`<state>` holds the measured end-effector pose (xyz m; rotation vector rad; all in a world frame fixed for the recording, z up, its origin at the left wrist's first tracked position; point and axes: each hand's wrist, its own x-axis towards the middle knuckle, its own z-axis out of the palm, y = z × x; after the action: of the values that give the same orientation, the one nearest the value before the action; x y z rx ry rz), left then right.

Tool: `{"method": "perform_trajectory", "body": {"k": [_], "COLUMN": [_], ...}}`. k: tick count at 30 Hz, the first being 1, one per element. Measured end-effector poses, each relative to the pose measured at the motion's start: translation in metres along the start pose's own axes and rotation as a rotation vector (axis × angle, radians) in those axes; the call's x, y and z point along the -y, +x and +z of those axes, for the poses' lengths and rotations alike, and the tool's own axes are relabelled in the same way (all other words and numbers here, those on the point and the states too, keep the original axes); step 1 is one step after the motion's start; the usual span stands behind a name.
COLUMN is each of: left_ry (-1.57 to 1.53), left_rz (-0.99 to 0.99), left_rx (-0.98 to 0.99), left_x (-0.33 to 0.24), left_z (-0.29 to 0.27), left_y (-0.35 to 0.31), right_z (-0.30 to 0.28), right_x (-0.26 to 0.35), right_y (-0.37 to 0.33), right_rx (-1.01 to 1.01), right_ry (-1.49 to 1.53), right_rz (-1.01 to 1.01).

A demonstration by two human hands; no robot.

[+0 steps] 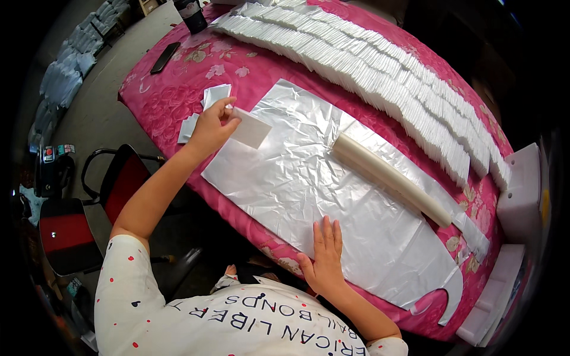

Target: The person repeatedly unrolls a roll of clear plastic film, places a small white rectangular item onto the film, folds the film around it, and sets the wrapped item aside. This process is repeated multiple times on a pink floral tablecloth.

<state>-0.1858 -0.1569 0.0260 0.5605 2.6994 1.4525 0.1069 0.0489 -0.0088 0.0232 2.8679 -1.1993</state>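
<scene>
Your left hand (212,126): fingers pinched on white card (252,129), held over left edge of plastic sheet (332,196). Your right hand (325,259): fingers spread flat, pressing sheet's near edge, gripping nothing. Cream roll (389,176) lies on sheet.

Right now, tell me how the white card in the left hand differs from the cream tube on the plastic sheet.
The white card is flat and rectangular; the cream tube is long and round. The card is held up in the left hand; the tube lies untouched on the plastic sheet. Both are pale and plain.
</scene>
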Motion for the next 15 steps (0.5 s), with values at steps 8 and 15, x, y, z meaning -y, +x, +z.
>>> {"method": "perform_trajectory", "body": {"k": [8,15], "left_ry": [0.818,0.420], "left_rz": [0.274,0.572], "left_rx": [-0.276,0.000], "left_x": [0.068,0.006], "left_z": [-0.002,0.065], "left_y": [0.167,0.079], "right_z": [-0.004,-0.052], "right_x": [-0.003,-0.035], "right_y": [-0.015,0.006], "right_rx": [-0.053,-0.236], "right_ry": [0.009,-0.271], "right_rz": [0.047,0.030]}}
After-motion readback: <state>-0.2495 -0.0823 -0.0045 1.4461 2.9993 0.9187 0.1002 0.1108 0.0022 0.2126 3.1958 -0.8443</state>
